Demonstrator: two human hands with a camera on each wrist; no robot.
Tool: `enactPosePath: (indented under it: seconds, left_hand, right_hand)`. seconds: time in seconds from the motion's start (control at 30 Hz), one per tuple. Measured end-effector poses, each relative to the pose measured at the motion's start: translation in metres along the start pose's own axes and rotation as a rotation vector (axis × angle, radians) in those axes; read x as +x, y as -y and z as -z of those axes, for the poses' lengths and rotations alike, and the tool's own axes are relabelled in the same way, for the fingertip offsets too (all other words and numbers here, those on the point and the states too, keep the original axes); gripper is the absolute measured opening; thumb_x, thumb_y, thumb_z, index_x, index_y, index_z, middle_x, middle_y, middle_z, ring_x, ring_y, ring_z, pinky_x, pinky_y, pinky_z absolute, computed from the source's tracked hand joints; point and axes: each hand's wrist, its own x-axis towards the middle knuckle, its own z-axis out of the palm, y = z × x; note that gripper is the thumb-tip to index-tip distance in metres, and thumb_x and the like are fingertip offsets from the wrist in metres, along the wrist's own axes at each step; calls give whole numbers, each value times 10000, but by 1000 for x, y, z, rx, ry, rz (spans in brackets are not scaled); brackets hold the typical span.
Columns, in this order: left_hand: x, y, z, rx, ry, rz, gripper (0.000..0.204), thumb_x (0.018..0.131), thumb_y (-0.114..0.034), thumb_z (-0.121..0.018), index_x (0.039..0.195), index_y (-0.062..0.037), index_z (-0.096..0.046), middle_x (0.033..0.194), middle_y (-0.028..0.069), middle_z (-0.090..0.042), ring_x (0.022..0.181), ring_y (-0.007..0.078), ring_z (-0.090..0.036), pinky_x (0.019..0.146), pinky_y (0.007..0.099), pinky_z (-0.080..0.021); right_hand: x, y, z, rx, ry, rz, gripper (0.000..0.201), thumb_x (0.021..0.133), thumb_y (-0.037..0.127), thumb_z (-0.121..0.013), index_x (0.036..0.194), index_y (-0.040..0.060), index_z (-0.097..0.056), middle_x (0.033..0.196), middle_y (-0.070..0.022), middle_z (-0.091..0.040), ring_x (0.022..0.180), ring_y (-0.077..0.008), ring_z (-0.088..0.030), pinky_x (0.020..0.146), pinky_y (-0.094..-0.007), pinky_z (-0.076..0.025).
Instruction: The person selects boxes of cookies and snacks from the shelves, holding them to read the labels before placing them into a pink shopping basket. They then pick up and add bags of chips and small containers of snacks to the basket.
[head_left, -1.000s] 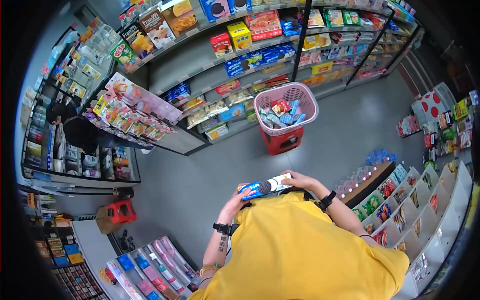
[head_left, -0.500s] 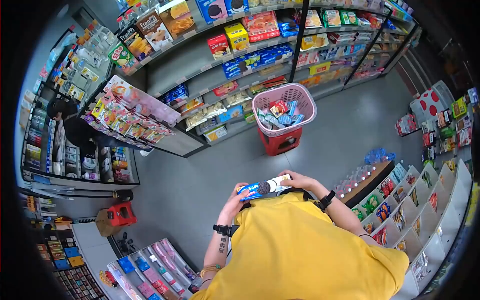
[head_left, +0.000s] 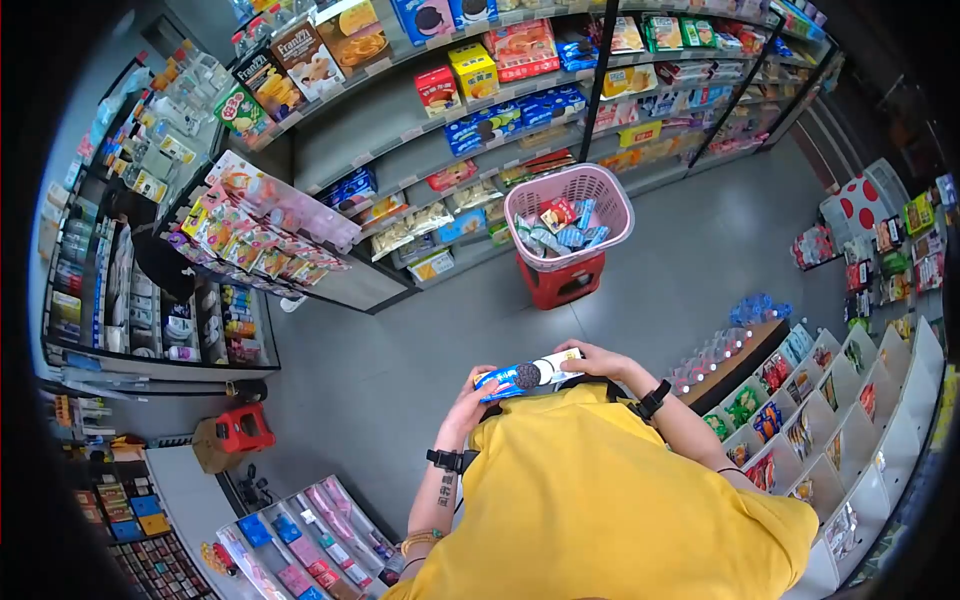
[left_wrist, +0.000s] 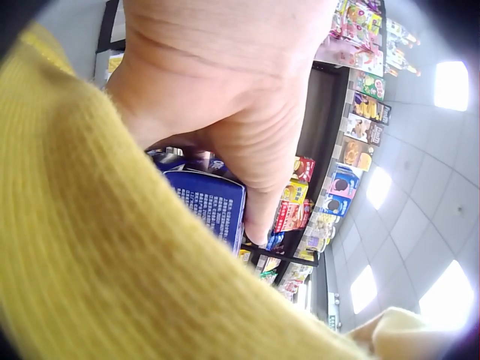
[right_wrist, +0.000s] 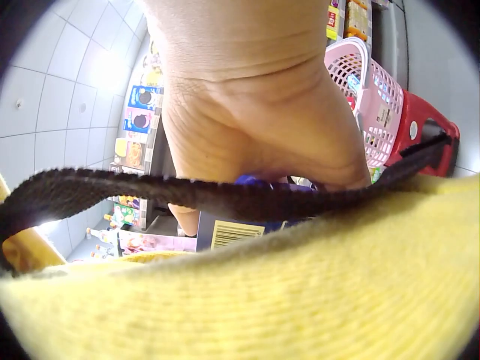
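Note:
Both hands hold a blue and white box of chocolate sandwich cookies (head_left: pixel 527 376) in front of the yellow shirt. My left hand (head_left: pixel 467 404) grips its left end, with the thumb over the top face. At the opposite end, my right hand (head_left: pixel 603 364) grips the white part. A dark blue box side with small white print (left_wrist: pixel 210 204) shows beneath the hand in the left wrist view. In the right wrist view, a barcode (right_wrist: pixel 236 234) appears on the box behind a black strap, and yellow cloth covers much of the lower view.
Ahead, a pink basket (head_left: pixel 592 183) holding several small packets stands on a red stool (head_left: pixel 562 287). Behind it run snack shelves (head_left: pixel 385 135). White bins of packets (head_left: pixel 845 440) flank the right side. Another person (head_left: pixel 165 265) is at the left shelves.
The hands and cookie box stay nearly in place. The other person at the left has shifted, now more hidden by the hanging candy rack. The head view has moved very slightly.

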Motion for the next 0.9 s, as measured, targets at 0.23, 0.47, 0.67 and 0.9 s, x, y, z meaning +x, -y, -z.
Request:
enactPosePath:
  seconds: [0.23,0.47,0.67,0.9]
  left_hand:
    - [0,-5,-5,-14,-18,-3,449,915,-234,-725,1281,-133,-485,1198,73,-536,1114,186,-558,917,332,-485]
    - [2,-4,-4,-42,-19,-15,432,908,-222,-734,1251,-97,-502,1169,86,-557,1087,185,-573,911,324,-489]
    - [0,-7,-4,-44,-40,0,409,911,-208,-732,1237,-89,-515,1160,88,-568,1091,197,-585,928,345,-498]
    - [1,-6,-1,-54,-44,2,406,912,-222,-732,1230,-92,-517,1159,85,-577,1085,191,-586,922,343,-498]
  right_hand:
    - [0,2,2,-6,3,-22,514,943,284,-667,1359,41,-486,1226,-92,-584,1136,-175,-541,991,-326,-443]
    - [5,4,3,22,33,-6,513,944,297,-665,1355,46,-489,1235,-91,-581,1140,-174,-534,995,-323,-437]
    - [7,8,3,-6,35,0,510,946,305,-663,1353,50,-490,1236,-89,-579,1148,-175,-526,1004,-328,-432]
    - [3,17,1,-9,2,31,506,945,310,-675,1360,92,-483,1231,-84,-577,1150,-176,-528,999,-336,-436]
